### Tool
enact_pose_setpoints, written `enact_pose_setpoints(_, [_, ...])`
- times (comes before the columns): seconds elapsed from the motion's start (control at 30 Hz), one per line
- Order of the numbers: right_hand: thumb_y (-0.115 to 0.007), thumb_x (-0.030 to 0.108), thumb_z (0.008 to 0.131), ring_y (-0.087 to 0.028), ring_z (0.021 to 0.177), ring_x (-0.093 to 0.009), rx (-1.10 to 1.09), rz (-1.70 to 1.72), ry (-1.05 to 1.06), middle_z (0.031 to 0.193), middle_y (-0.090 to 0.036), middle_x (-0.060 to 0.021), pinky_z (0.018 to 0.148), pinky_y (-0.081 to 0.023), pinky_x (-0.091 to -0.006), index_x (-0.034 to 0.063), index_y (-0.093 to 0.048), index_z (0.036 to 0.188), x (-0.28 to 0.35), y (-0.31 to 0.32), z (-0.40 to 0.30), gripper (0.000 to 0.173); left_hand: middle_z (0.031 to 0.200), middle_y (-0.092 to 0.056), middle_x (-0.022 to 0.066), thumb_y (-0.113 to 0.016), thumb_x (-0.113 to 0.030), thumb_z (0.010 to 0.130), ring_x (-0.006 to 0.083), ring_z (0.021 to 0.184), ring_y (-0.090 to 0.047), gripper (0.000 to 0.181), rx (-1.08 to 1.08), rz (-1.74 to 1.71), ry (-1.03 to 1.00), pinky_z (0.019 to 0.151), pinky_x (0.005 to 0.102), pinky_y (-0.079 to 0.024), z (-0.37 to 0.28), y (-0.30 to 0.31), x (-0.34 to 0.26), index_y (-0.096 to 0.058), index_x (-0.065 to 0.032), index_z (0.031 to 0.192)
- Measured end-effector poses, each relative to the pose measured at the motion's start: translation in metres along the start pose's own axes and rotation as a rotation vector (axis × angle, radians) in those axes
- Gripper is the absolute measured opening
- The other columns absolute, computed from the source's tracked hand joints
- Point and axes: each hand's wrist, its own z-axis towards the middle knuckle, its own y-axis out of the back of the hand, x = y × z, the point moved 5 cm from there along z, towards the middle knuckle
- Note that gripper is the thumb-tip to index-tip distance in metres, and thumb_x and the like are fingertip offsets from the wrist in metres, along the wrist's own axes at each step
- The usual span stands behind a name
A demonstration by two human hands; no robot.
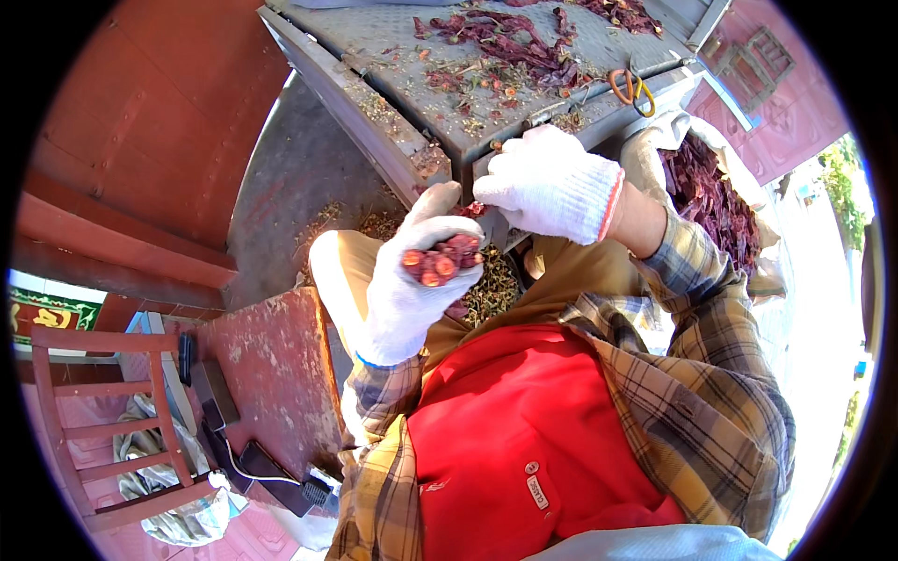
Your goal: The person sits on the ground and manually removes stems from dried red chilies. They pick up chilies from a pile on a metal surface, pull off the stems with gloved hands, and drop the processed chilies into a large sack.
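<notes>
My left hand (410, 294), in a white knit glove, is closed around a bundle of dried red chili peppers (442, 261). Their orange cut ends face up. Just right of it and a little higher, my right hand (544, 184), gloved with a red-trimmed cuff, is at the near corner of a metal platform (414, 105). Its fingers are curled; whatever they may hold is hidden. A piece of red pepper (473, 209) shows between the two hands. More dried chili peppers (505, 49) lie on the platform among seeds and stem bits.
Scissors (631, 92) with orange and yellow handles lie at the platform's right edge. A white sack (680, 126) of dried peppers (708, 196) stands to the right. Stem scraps (494, 287) lie below between my knees. A worn red wooden table (273, 379) on the left bears phones and a cable.
</notes>
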Motion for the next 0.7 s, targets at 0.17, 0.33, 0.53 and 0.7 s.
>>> enact_pose_setpoints(0.17, [-0.065, 0.017, 0.077, -0.069, 0.082, -0.029, 0.009, 0.046, 0.079, 0.078, -0.068, -0.0088, 0.066, -0.055, -0.0421, 0.0129, -0.069, 0.083, 0.017, -0.004, -0.007, 0.008, 0.122, -0.063, 0.0115, -0.079, -0.003, 0.069, 0.0249, 0.109, -0.061, 0.036, 0.15, 0.128, 0.003, 0.096, 0.0342, -0.046, 0.002, -0.014, -0.001, -0.066, -0.0042, 0.102])
enact_pose_setpoints(0.33, [-0.064, 0.017, 0.079, -0.068, 0.084, -0.027, -0.082, 0.065, 0.07, 0.079, -0.067, -0.0073, 0.07, -0.055, -0.0407, 0.0128, -0.068, 0.084, 0.02, 0.002, -0.007, 0.008, 0.106, -0.067, 0.0056, -0.078, -0.001, 0.074, 0.013, 0.096, -0.062, 0.036, 0.094, -0.11, 0.17, 0.088, 0.0288, -0.05, -0.002, -0.012, 0.012, -0.064, -0.0011, 0.107])
enact_pose_setpoints(0.53, [-0.066, 0.014, 0.075, -0.066, 0.084, -0.032, -0.222, 0.397, -0.019, 0.084, -0.065, -0.0101, 0.071, -0.054, -0.0406, 0.012, -0.065, 0.1, 0.008, 0.005, 0.0, 0.025, 0.1, -0.063, 0.0032, -0.068, 0.004, 0.082, 0.0156, 0.093, -0.066, 0.039, -0.092, -0.61, 0.298, 0.082, 0.0287, -0.054, 0.001, -0.012, 0.021, -0.056, -0.0031, 0.119])
enact_pose_setpoints(0.7, [-0.074, 0.006, 0.078, -0.066, 0.077, -0.015, -0.363, 0.806, -0.26, 0.097, -0.067, -0.007, 0.072, -0.054, -0.0289, 0.014, -0.057, 0.133, -0.002, -0.01, -0.014, 0.058, 0.107, -0.063, 0.0059, -0.065, 0.006, 0.082, 0.0154, 0.093, -0.065, 0.05, -0.143, -0.729, 0.211, 0.086, 0.0301, -0.055, 0.004, -0.017, 0.025, -0.052, -0.0015, 0.129])
